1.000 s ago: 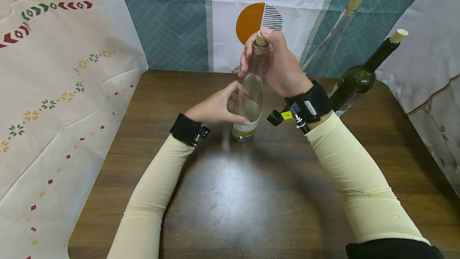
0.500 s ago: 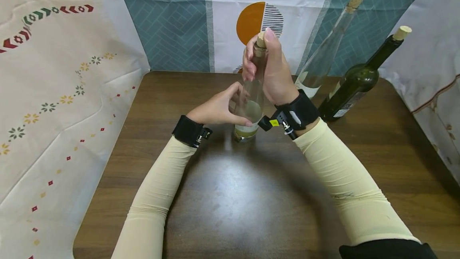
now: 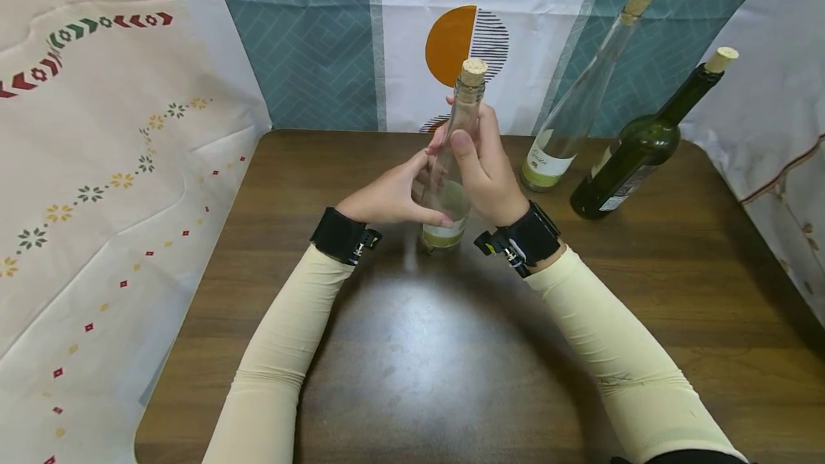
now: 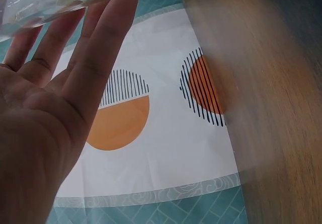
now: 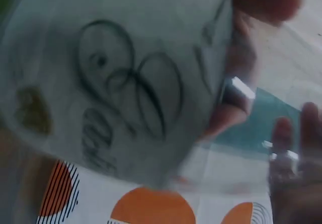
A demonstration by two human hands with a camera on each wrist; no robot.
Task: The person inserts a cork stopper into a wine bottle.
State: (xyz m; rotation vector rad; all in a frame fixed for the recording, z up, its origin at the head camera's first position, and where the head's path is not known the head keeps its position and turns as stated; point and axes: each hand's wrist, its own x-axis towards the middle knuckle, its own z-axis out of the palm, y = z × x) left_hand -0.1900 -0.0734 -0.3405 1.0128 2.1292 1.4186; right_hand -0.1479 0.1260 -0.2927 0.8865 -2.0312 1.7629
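A clear glass bottle (image 3: pixel 454 199) stands near the middle of the table, a cork (image 3: pixel 473 71) in its mouth and a pale label low on its body. My left hand (image 3: pixel 393 195) holds the lower body, thumb in front and fingers behind. In the left wrist view its fingers (image 4: pixel 85 68) reach up to the glass. Higher up, my right hand (image 3: pixel 486 170) grips the bottle below the neck, its thumb lying along the near side and the other fingers partly hidden by the glass. The label (image 5: pixel 121 83), with looping script, fills much of the blurred right wrist view.
A second clear bottle (image 3: pixel 576 106) with a cork and a dark green wine bottle (image 3: pixel 638 142), also corked, stand to the right near the back of the wooden table (image 3: pixel 412 364). Patterned cloth (image 3: pixel 309 49) hangs behind the table and along both sides.
My right hand has slid down from the cork and neck to the bottle's upper body, leaving the cork in plain sight. The left hand keeps its hold.
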